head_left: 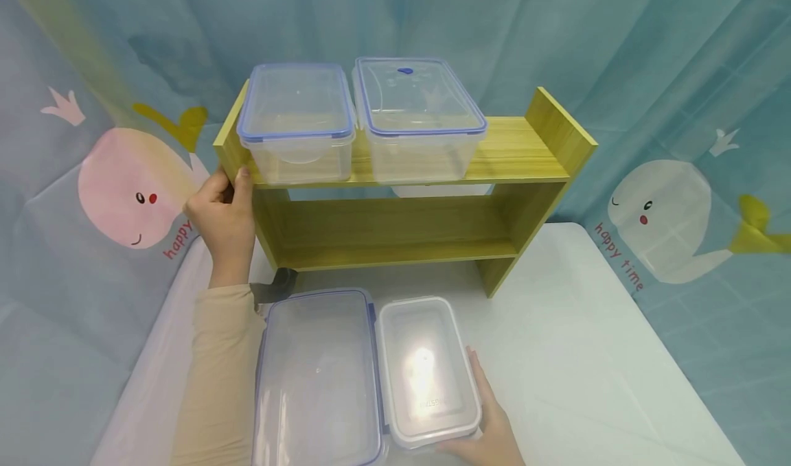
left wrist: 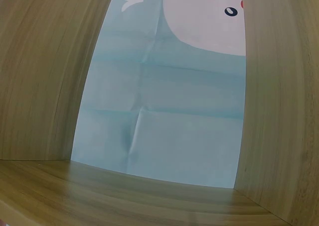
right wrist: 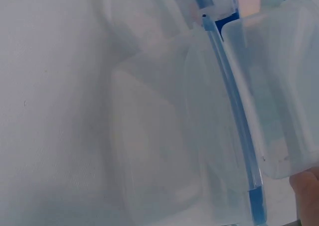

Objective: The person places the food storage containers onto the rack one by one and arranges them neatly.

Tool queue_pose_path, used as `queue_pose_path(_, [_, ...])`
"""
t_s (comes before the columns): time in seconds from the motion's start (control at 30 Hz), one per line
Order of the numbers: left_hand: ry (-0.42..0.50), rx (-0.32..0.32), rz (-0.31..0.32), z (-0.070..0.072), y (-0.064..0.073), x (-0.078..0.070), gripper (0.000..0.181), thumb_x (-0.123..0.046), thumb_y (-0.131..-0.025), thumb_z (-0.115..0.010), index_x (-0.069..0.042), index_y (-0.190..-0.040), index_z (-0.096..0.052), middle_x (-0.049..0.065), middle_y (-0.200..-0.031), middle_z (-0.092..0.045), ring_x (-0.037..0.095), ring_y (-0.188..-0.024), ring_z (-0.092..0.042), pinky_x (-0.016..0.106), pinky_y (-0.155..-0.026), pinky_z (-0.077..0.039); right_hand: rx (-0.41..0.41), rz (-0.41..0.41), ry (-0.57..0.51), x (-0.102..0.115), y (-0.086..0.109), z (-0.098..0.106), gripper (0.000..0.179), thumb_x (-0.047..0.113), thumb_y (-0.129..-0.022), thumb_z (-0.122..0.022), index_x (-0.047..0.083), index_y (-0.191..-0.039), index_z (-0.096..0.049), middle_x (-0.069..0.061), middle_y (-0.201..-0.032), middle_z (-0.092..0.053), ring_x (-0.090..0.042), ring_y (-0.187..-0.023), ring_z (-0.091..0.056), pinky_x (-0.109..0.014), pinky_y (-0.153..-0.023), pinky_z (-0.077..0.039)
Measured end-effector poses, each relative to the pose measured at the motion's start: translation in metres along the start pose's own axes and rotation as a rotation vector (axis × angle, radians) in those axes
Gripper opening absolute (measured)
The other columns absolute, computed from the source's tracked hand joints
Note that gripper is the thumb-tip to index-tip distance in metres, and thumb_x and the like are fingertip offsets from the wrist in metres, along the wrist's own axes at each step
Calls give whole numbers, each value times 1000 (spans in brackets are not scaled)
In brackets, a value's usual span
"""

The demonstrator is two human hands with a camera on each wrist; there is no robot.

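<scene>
My left hand [head_left: 225,212] grips the left side panel of a two-tier wooden shelf [head_left: 395,253], the thumb on the front near the upper board. In the left wrist view, the inside of the wooden shelf [left wrist: 279,96] frames the curtain behind it. My right hand [head_left: 488,432] holds a small clear food container [head_left: 426,370] with a white-rimmed lid by its near right corner. That container [right wrist: 279,91] is tilted in the right wrist view, close beside a larger blue-rimmed container [head_left: 318,377]. Part of the right hand [right wrist: 306,193] shows at its lower corner.
Two deep clear containers with blue-rimmed lids, a left one [head_left: 299,109] and a right one [head_left: 420,102], stand side by side on the shelf's top board. White table surface [head_left: 575,356] extends to the right. Printed curtains [head_left: 643,75] hang around the table.
</scene>
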State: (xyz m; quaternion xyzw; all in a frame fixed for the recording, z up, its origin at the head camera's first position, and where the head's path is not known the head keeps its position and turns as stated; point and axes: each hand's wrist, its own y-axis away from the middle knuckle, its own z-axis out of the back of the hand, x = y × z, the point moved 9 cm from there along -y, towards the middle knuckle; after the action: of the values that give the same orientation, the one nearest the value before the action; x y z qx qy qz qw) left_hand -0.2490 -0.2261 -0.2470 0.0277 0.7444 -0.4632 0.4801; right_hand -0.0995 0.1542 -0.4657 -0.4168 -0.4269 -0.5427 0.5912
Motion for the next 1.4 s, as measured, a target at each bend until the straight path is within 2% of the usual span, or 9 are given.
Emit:
queue_pose_path(0.13, [-2,-4,-1,1,0,0,26,-11,-86,-61,14,-81,-67,-17,-67,-56,1,-55,-46,15,-54,-38,-23,-5,28,0,-1,1,126,12,-48,-91,27,-151,-19,0,-151,-29,-5,-133,-29,-48,-101,-28])
queue_pose_path(0.27, [-7,2,1,1,0,-1,26,-12,-86,-62,13,-84,-68,-19,-67,-56,0,-54,-45,15,-53,-38,-31,-21,30,0,-1,2,125,12,-48,-91,18,-151,-20,0,-151,-29,4,-130,-26,-50,-101,-27])
queue_pose_path(0.37, [-10,5,11,1,0,-1,26,-12,-86,-62,13,-85,-68,-18,-67,-56,1,-54,-45,15,-53,-37,-38,-30,31,-1,-1,2,124,12,-48,-91,13,-151,-21,-1,-151,-28,5,-129,-26,-53,-101,-26])
queue_pose_path(0.47, [-9,10,8,1,0,-2,26,-13,-86,-62,12,-85,-69,-19,-68,-56,1,-55,-46,15,-53,-38,-50,-35,41,-1,-1,3,124,14,-48,-91,17,-151,-23,1,-150,-30,5,-129,-27,-50,-102,-26])
queue_pose_path(0.6, [-4,17,-13,0,0,-3,26,-12,-87,-62,12,-86,-69,-20,-69,-57,0,-54,-45,15,-52,-37,-65,-4,58,2,-1,3,123,14,-48,-91,20,-150,-24,2,-149,-32,4,-129,-29,-34,-101,-30])
queue_pose_path(0.77, [1,7,-7,1,0,0,25,-12,-86,-62,13,-85,-68,-19,-67,-57,0,-54,-45,15,-52,-37,-67,34,30,6,-2,2,120,13,-49,-91,12,-150,-25,-1,-149,-32,5,-128,-31,-20,-98,-28])
queue_pose_path(1.07, [-14,-11,1,2,0,-3,29,-14,-84,-63,14,-77,-64,-15,-62,-52,0,-53,-43,15,-52,-35,-67,76,17,6,-2,2,119,11,-49,-90,13,-149,-26,-4,-149,-33,5,-129,-30,-15,-98,-27])
queue_pose_path(1.27, [-13,-5,-7,2,1,-3,29,-14,-84,-63,14,-78,-64,-16,-61,-51,0,-53,-42,15,-52,-34,-82,81,30,8,-4,3,119,12,-48,-91,15,-149,-28,-4,-147,-34,6,-127,-32,-14,-98,-26])
queue_pose_path(1.4, [-17,-2,-14,2,0,-4,31,-15,-85,-63,15,-78,-64,-17,-62,-51,-1,-53,-42,15,-52,-35,-90,119,54,11,-5,3,118,13,-48,-91,13,-149,-28,-6,-147,-35,6,-127,-32,-14,-97,-26])
